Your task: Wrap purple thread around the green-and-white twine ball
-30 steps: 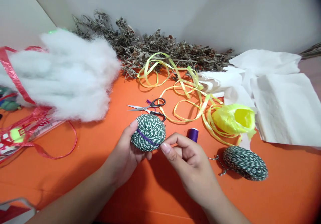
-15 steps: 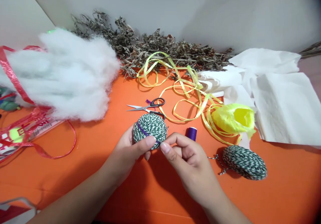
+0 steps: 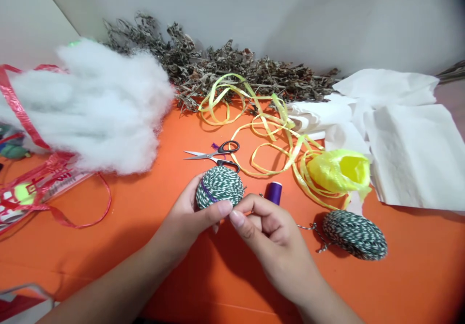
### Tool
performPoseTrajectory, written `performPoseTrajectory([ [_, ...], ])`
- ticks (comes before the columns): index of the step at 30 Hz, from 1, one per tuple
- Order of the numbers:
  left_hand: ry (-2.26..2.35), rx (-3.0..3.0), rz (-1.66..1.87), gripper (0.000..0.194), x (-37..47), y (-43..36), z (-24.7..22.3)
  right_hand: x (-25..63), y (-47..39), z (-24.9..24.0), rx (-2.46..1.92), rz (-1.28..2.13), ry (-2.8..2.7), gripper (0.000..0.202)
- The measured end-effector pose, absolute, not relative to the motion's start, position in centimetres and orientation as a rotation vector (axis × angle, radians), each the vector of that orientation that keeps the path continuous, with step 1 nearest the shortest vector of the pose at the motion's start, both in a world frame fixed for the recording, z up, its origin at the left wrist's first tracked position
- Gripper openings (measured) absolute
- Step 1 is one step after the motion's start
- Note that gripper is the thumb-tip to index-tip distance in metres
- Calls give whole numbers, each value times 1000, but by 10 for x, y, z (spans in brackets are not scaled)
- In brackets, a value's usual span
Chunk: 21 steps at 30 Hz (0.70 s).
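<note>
My left hand point(image 3: 198, 212) is wrapped round a ball of green-and-white twisted twine point(image 3: 222, 184), thumb across its near side. A strand of purple thread point(image 3: 209, 191) runs over the ball. Thumb and forefinger of my right hand point(image 3: 267, 227) are pinched together at the ball's lower right edge; what they hold is too small to make out. Just beyond the right hand stands a spool of purple thread point(image 3: 274, 193). Behind the ball lie scissors point(image 3: 214, 155) with black handles, blades pointing left. A second twine ball point(image 3: 354, 234) rests to the right, its loose end trailing left.
White fibre stuffing point(image 3: 109, 111) and red plastic ribbon point(image 3: 22, 106) fill the left side. Dried plant stems point(image 3: 232, 69) lie along the wall. Yellow ribbon point(image 3: 265, 173) loops out from a yellow roll point(image 3: 332, 171). White paper sheets point(image 3: 417, 154) lie at right on the orange table point(image 3: 127, 261).
The held twine ball has shifted slightly right and turned, so less of the purple strand shows. My right hand stays pinched close to it. The purple spool has moved a little left.
</note>
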<state>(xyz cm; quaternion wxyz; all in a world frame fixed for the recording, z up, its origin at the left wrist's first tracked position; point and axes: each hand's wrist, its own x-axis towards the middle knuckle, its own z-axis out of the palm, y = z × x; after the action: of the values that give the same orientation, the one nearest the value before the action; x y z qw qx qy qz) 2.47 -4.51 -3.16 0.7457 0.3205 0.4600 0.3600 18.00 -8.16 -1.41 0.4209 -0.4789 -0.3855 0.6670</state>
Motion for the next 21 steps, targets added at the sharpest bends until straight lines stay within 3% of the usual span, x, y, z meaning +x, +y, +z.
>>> performPoseTrajectory([
  [5,1006,625,802,40,24,-46,-32,178,-83,-19,-1160,1648,-961,29],
  [21,979,564,823,40,22,-46,-35,180,-81,-19,-1097,1669,-891,22],
])
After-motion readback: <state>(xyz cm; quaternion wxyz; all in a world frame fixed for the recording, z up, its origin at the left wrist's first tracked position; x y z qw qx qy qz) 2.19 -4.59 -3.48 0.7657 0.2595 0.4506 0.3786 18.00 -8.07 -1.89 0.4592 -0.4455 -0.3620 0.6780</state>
